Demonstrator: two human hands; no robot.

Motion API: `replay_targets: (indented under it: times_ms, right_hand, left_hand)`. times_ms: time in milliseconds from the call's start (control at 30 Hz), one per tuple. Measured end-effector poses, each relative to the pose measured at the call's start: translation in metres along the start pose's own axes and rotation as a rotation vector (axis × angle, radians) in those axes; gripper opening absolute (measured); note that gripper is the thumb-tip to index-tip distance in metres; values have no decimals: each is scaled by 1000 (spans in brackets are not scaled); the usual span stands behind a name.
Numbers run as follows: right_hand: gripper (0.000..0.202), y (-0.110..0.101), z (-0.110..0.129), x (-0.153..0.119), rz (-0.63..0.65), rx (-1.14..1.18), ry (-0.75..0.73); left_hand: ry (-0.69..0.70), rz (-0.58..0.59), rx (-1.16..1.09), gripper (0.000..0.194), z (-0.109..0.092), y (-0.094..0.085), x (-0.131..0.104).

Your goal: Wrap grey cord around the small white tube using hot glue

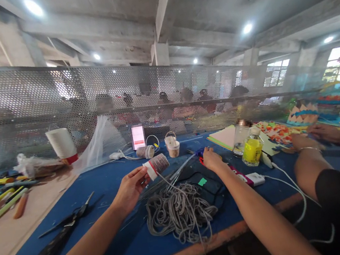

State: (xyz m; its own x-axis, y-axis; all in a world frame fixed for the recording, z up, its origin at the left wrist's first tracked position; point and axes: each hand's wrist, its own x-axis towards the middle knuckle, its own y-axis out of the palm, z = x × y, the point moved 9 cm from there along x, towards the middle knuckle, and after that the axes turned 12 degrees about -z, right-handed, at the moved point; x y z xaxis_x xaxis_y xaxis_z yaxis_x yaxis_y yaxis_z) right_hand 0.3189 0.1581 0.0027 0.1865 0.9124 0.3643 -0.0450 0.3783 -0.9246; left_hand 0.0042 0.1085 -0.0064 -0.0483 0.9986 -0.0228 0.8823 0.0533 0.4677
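Two hands work over the blue worktop point(102, 191): the left hand point(131, 188) has fingers clamped on a spool point(157, 165) lying sideways, its thread running right to the pinching right hand point(212, 159).

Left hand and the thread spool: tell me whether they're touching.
Touching. The head view shows the left hand with its fingers wrapped around the white end of the thread spool, holding it above the blue table.

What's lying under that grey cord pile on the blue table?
The grey cord pile rests on the blue table; its far edge overlaps a black pouch. Thin wires run in from above. Anything beneath the coils is hidden.
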Motion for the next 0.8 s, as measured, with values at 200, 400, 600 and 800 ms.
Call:
replay_targets:
  times_ms: [200,400,600,800]
  right_hand:
    - [37,-19,4,-3,-132,-13,-14]
    - [25,-36,64,-15,-63,598,-259]
    - [39,-32,142,-84,589,1260,-477]
    - [31,-37,148,-95,626,1309,-442]
  left_hand:
    - [4,15,5,22,0,1,-1]
    - [21,-18,-7,19,0,-3,3]
    - [51,-38,-8,18,-3,-5,4]
    - [86,-23,47,24,-9,3,-5]
